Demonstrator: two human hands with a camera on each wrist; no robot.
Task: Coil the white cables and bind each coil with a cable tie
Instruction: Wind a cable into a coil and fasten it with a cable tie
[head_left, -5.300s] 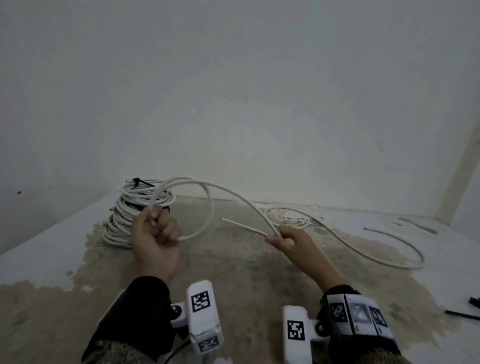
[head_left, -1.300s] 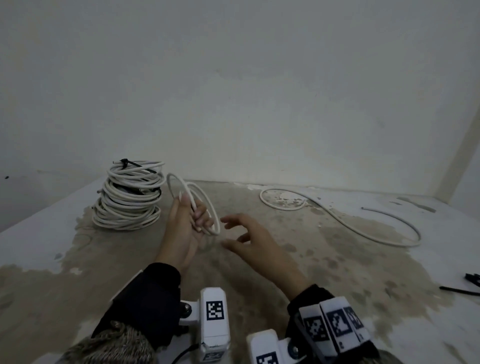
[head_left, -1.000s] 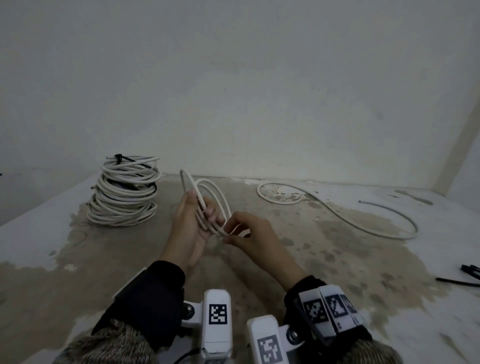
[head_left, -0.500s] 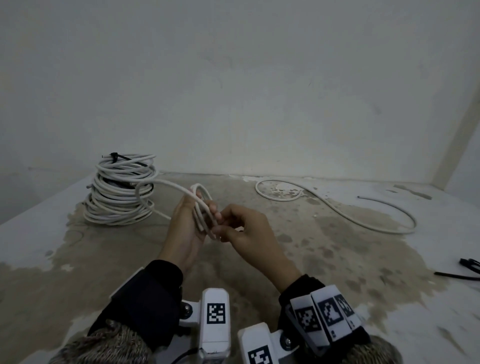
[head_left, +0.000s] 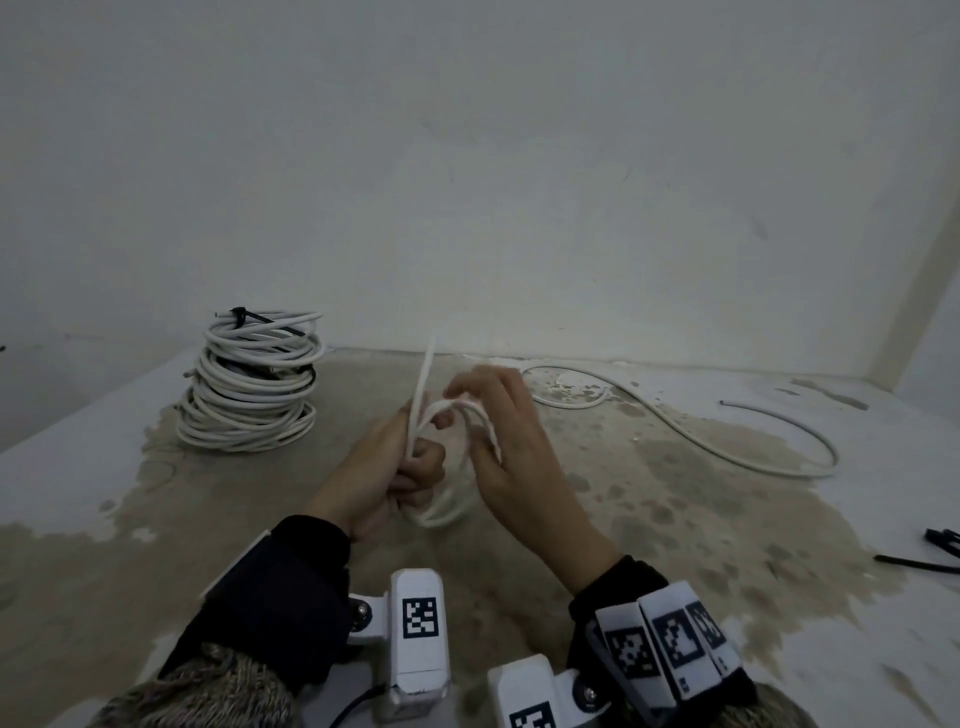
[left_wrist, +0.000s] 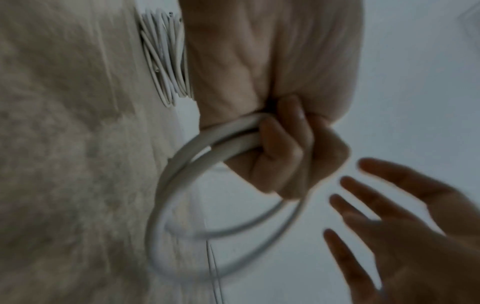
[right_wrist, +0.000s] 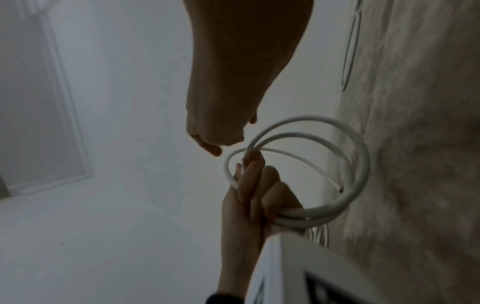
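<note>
My left hand (head_left: 420, 467) grips a small coil of white cable (head_left: 447, 512) low over the stained floor, fingers curled round two or three loops. One free cable end (head_left: 423, 374) sticks up above the fist. The left wrist view has the left hand (left_wrist: 283, 144) clamped on the coil (left_wrist: 179, 185), and my right hand (left_wrist: 363, 197) beside it with fingers spread, holding nothing. In the head view my right hand (head_left: 470, 397) hovers against the coil's right side. The right wrist view has the coil (right_wrist: 361, 164) in the left hand (right_wrist: 257, 185).
A tall stack of bound white coils (head_left: 249, 384) with a black tie on top stands at the back left. A loose white cable (head_left: 675, 431) snakes across the floor (head_left: 649, 519) at the right. Black cable ties (head_left: 930, 558) lie at the far right edge. A wall closes the back.
The long cable has been gathered into a small coil in my left hand. My right hand, pinching the cable half a second ago, has let go and spread its fingers. One end now points up.
</note>
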